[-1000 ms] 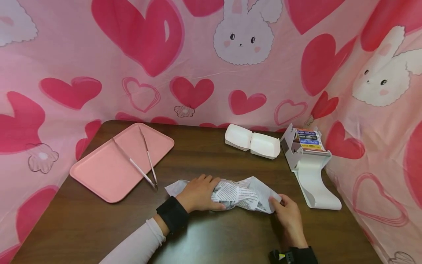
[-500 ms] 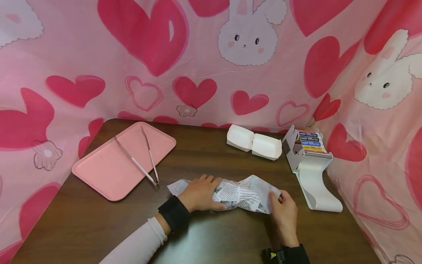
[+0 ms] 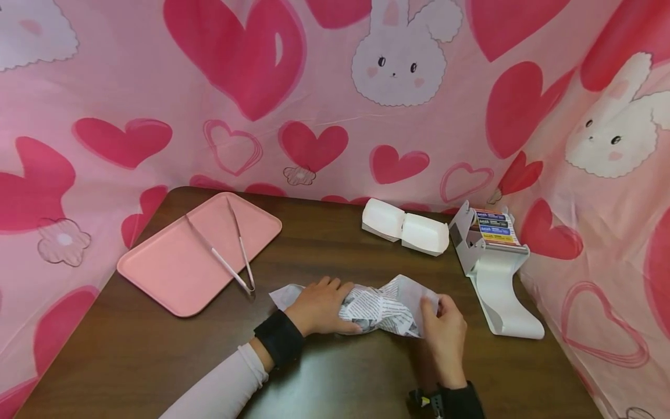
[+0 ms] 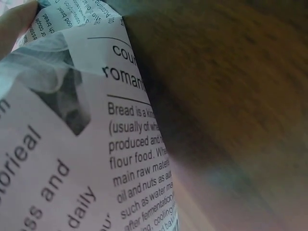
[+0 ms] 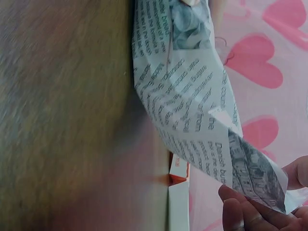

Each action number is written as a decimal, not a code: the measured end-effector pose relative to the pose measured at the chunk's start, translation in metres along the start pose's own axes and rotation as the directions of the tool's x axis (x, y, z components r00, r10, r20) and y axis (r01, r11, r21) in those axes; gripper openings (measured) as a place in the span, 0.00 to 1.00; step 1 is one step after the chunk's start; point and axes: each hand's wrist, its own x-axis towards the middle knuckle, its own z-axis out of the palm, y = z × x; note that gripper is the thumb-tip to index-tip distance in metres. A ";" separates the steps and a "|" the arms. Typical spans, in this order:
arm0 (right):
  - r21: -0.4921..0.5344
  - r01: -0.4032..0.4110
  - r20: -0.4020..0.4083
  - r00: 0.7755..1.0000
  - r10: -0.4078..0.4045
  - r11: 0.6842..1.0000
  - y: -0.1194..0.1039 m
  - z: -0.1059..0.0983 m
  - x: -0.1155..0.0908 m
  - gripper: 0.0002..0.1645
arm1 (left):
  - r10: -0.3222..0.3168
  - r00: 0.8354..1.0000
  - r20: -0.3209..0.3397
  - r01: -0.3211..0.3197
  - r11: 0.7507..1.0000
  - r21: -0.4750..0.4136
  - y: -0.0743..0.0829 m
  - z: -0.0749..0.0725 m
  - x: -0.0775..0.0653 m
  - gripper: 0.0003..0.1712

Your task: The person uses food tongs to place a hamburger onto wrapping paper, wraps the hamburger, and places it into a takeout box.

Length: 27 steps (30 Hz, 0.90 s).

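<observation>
A bundle wrapped in newsprint-patterned paper [image 3: 374, 308] lies on the table before me, its ends flattened and flared. My left hand [image 3: 321, 308] lies across its left part and holds it, thumb on the near side, fingers over the far side. At the right end my right hand [image 3: 445, 334] pinches the loose flap of paper between thumb and fingers. The right wrist view shows this pinched corner, with a fingertip [image 5: 233, 211] below it. Printed wrapper [image 4: 134, 144] fills the left of the left wrist view. What the paper encloses is hidden.
A pink tray [image 3: 173, 273] stands at the left, with metal tongs [image 3: 225, 262] lying across its right edge. Behind the bundle sits an unfolded white paper box [image 3: 403, 227]. A label dispenser [image 3: 489, 233] at right trails a white strip [image 3: 505, 305]. Pink heart-patterned cloth hangs behind.
My right hand has moved a little left, bringing the paper's right flap inward and up, so that end looks shorter. My left hand keeps its place on the bundle. The head view has shifted slightly.
</observation>
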 end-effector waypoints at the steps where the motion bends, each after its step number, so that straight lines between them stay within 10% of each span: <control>1: 0.001 0.003 0.000 1.000 -0.003 1.000 -0.002 0.001 0.000 0.11 | 0.001 1.000 -0.001 -0.001 1.000 0.000 0.000 0.000 0.000 0.55; 27: 0.145 0.176 -0.002 0.984 -0.178 0.974 -0.037 0.030 -0.023 0.02 | -0.013 1.000 0.012 0.013 1.000 -0.010 -0.001 0.001 0.000 0.55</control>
